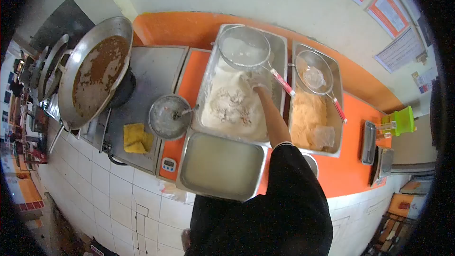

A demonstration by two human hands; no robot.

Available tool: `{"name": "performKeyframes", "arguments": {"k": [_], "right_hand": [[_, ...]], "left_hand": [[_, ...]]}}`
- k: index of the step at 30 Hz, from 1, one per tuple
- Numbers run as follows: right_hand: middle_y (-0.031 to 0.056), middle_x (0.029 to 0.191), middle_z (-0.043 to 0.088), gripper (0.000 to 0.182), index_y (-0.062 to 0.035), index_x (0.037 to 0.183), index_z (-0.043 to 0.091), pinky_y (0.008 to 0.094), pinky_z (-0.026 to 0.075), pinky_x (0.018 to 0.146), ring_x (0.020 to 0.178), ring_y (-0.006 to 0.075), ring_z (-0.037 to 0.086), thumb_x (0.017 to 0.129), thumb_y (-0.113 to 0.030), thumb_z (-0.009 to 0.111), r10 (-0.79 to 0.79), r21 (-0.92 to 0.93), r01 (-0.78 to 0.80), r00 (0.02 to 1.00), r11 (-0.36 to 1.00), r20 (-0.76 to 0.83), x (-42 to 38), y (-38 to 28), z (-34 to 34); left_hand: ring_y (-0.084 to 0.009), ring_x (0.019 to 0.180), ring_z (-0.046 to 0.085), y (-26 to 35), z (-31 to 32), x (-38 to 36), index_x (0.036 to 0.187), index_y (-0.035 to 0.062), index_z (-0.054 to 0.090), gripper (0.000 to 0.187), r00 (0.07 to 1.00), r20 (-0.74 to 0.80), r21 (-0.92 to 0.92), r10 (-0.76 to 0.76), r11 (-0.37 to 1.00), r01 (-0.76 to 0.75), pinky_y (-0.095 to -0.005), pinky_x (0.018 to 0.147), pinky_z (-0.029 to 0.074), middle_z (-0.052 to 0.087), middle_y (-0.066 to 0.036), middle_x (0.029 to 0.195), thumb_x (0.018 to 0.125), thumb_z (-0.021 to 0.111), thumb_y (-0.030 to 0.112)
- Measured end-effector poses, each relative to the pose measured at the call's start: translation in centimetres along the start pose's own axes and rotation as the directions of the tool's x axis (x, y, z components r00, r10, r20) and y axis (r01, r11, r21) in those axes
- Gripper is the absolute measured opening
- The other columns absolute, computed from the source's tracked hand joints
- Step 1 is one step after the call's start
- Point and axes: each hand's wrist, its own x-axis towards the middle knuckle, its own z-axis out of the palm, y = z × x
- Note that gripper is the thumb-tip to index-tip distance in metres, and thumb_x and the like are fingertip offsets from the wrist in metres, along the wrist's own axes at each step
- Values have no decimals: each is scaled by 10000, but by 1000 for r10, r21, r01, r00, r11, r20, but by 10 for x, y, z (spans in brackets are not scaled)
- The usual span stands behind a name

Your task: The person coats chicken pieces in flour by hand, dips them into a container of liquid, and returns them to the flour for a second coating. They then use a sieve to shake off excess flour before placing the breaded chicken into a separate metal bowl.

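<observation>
My right hand [256, 82], coated in white powder, reaches into the heap of white flour [222, 87] in a large steel tray [205, 68]. Its fingers are partly hidden in the flour, and I cannot make out anything held. Pinkish-brown pieces [239, 114], partly covered with flour, lie near the front of that heap. A round mesh sieve [244, 47] with a red-and-white handle rests across the tray's back end, beyond my hand. Low at my left side hangs my left hand [186, 240], small and dark, its fingers not distinguishable.
A pan of cloudy liquid [222, 166] stands in front. To the right, another tray [335, 128] holds orange powder [305, 114] and a second sieve [313, 73]. Leftward are a steel bowl [169, 117], yellow cloth [136, 138], timer [168, 164] and large wok of brown oil [99, 73].
</observation>
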Motion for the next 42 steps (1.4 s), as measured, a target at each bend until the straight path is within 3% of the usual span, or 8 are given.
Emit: {"name": "performKeyframes", "arguments": {"k": [12, 15, 18, 22, 25, 29, 36, 42], "right_hand": [[78, 1106, 610, 373, -59, 1118, 593, 344, 422, 897, 983, 236, 564, 847, -311, 543, -420, 494, 268, 879, 827, 227, -18, -39, -31], [55, 1087, 631, 398, -60, 1095, 614, 334, 427, 900, 977, 225, 578, 859, -364, 515, -438, 287, 384, 886, 878, 151, -22, -70, 9], [69, 1162, 582, 428, -80, 1174, 552, 328, 391, 940, 1056, 225, 539, 864, -369, 493, -558, 831, 95, 781, 548, 279, -59, -96, 83], [129, 1194, 552, 563, -91, 1290, 429, 332, 356, 973, 1142, 229, 486, 831, -404, 520, -760, 173, 742, 616, 648, 207, -109, -105, -19], [181, 1208, 529, 715, -106, 1365, 318, 357, 381, 952, 1127, 261, 502, 771, -400, 586, -326, 89, 326, 804, 941, 498, -136, -112, -78], [261, 1046, 584, 886, -184, 1422, 191, 394, 477, 793, 914, 302, 616, 692, -360, 659, -195, -227, 236, 962, 945, 190, -169, -110, -37], [198, 1114, 573, 681, -220, 1297, 451, 425, 487, 760, 871, 337, 622, 659, -186, 689, -323, 202, 258, 840, 945, 436, -110, -96, -60], [126, 1234, 535, 692, -93, 1287, 460, 344, 386, 958, 1097, 237, 511, 655, -178, 728, -496, 333, 438, 862, 835, 110, -106, -102, -101]], "left_hand": [[-339, 810, 605, -13, 15, 1, 915, -15, 626, 416, 977, -89, -81, 195, 976, -202, -402, 721, 476, 634, -179, 869, 889, 428, 350], [-340, 811, 605, -16, 11, 13, 921, -18, 627, 422, 928, -128, -52, 349, 932, -358, -399, 726, 477, 634, -180, 869, 889, 424, 350], [-335, 805, 606, 2, -2, 7, 931, -17, 632, 435, 862, -154, -11, 483, 872, -490, -390, 729, 481, 633, -184, 856, 889, 414, 357], [-319, 774, 609, 31, -10, 8, 911, -7, 642, 432, 919, -159, -151, 361, 911, -385, -376, 714, 483, 633, -186, 805, 889, 410, 357], [-316, 765, 609, 22, 10, 25, 888, -5, 642, 413, 969, -126, -253, 211, 938, -237, -376, 705, 481, 633, -184, 789, 887, 419, 343], [-316, 765, 611, 32, 14, 32, 876, -4, 640, 395, 949, -119, -198, 293, 929, -312, -378, 702, 480, 632, -183, 785, 884, 429, 329], [-316, 764, 613, 42, 11, 39, 856, -3, 638, 363, 907, -128, -169, 402, 892, -419, -381, 695, 478, 631, -182, 777, 878, 447, 305], [-316, 763, 614, 46, -2, 35, 839, -3, 635, 337, 865, -147, -158, 479, 852, -499, -384, 689, 476, 630, -181, 770, 874, 462, 285]]}}
